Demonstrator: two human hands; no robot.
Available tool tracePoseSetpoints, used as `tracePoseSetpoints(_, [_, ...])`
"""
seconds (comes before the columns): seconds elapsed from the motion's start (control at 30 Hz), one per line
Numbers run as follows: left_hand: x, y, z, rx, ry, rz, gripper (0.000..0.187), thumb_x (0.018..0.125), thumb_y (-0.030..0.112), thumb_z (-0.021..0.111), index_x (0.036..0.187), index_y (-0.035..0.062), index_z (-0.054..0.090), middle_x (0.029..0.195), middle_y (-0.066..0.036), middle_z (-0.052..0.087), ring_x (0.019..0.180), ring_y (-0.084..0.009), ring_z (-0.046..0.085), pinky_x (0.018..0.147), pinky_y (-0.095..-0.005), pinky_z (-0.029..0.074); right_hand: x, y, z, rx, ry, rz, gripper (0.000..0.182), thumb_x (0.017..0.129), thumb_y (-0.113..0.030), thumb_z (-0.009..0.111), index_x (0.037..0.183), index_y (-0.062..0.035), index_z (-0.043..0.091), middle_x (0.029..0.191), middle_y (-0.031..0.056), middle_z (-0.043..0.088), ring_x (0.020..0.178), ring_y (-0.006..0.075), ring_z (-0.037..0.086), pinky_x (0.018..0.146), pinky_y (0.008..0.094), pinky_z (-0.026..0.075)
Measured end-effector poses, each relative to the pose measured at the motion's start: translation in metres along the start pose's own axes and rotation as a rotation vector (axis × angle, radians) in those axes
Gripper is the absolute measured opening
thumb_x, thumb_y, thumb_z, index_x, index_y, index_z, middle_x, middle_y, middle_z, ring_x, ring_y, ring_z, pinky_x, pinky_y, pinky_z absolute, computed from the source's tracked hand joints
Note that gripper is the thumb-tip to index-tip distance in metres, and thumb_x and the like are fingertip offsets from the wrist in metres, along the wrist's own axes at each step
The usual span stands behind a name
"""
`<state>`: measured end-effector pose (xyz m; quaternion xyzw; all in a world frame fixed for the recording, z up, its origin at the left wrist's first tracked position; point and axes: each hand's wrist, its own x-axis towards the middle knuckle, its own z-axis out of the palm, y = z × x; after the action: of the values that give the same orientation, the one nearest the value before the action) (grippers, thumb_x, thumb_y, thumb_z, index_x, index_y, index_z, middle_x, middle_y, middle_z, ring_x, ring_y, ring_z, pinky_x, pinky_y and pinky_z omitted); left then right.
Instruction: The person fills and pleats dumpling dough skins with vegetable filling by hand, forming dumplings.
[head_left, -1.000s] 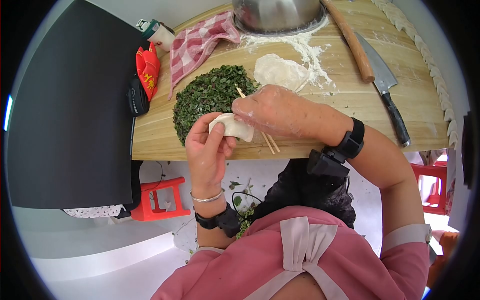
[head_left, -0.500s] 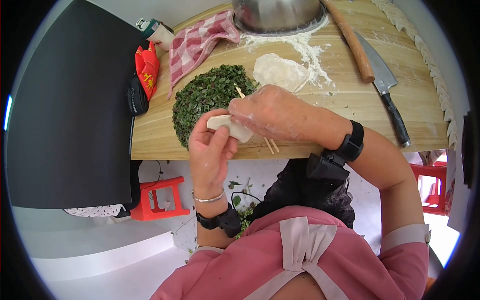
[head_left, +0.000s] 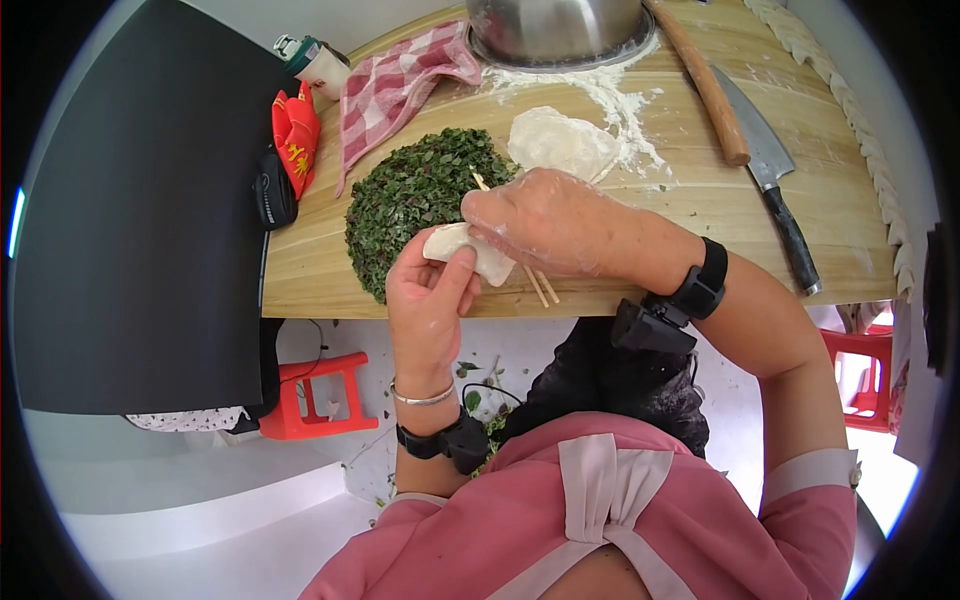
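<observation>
A folded dumpling [head_left: 490,262] of pale dough is held between my two hands over the table's front edge. My left hand [head_left: 428,290] grips its left side, thumb across the front and fingers behind. Floury fingers of my right hand [head_left: 535,220] pinch its upper right edge. Whether filling is inside is hidden. Behind my hands lies a heap of chopped green leaves [head_left: 415,190]. A pair of chopsticks [head_left: 540,288] passes beneath my right hand, tips against the heap. Flat dough wrappers [head_left: 562,143] lie on the table beyond.
Spilled flour [head_left: 625,115] surrounds the base of a metal bowl [head_left: 560,30]. A rolling pin [head_left: 705,85] rests over a cleaver [head_left: 765,140] at right. Finished dumplings [head_left: 868,135] line the right edge. A checked cloth [head_left: 395,85], bottle [head_left: 318,68] and black case [head_left: 273,190] are at left.
My left hand has shifted slightly right, its thumb now farther across the dumpling. My right hand keeps its pinch on the edge, nearly in place.
</observation>
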<state>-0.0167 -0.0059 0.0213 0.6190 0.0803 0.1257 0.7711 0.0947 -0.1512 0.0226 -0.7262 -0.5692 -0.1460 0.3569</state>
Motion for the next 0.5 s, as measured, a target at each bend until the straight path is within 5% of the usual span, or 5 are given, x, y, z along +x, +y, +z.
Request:
tracePoseSetpoints(0.27, [0.002, -0.005, 0.006, -0.115, 0.041, 0.034, 0.018, 0.092, 0.006, 0.057, 0.109, 0.0002, 0.056, 0.099, -0.004, 0.063, 0.082, -0.008, 0.059, 0.067, -0.0221, 0.048, 0.0, -0.002, -0.002, 0.092, -0.009, 0.078, 0.014, 0.088, -0.015, 0.055, 0.086, -0.0036, 0.048, 0.061, 0.0174, 0.055, 0.059, 0.0404, 0.057, 0.053, 0.0472, 0.044])
tracePoseSetpoints(0.33, [0.004, -0.013, -0.002, -0.1, -0.075, 0.086, 0.025, 0.095, 0.012, 0.054, 0.117, 0.001, 0.052, 0.113, -0.007, 0.06, 0.101, -0.0153, 0.059, 0.088, -0.0328, 0.048, 0.0, -0.001, -0.003, 0.087, -0.033, 0.086, 0.013, 0.089, -0.015, 0.054, 0.087, -0.0033, 0.048, 0.062, 0.0178, 0.055, 0.06, 0.0411, 0.056, 0.054, 0.0479, 0.044])
tracePoseSetpoints(0.5, [0.005, -0.014, -0.001, -0.139, -0.079, 0.052, 0.025, 0.096, 0.012, 0.053, 0.118, 0.0015, 0.052, 0.112, -0.007, 0.06, 0.101, -0.0152, 0.059, 0.087, -0.0317, 0.049, 0.0, 0.004, -0.005, 0.168, -0.081, 0.137, 0.014, 0.091, -0.015, 0.05, 0.088, -0.0019, 0.05, 0.066, 0.0193, 0.055, 0.066, 0.0421, 0.056, 0.059, 0.0485, 0.043])
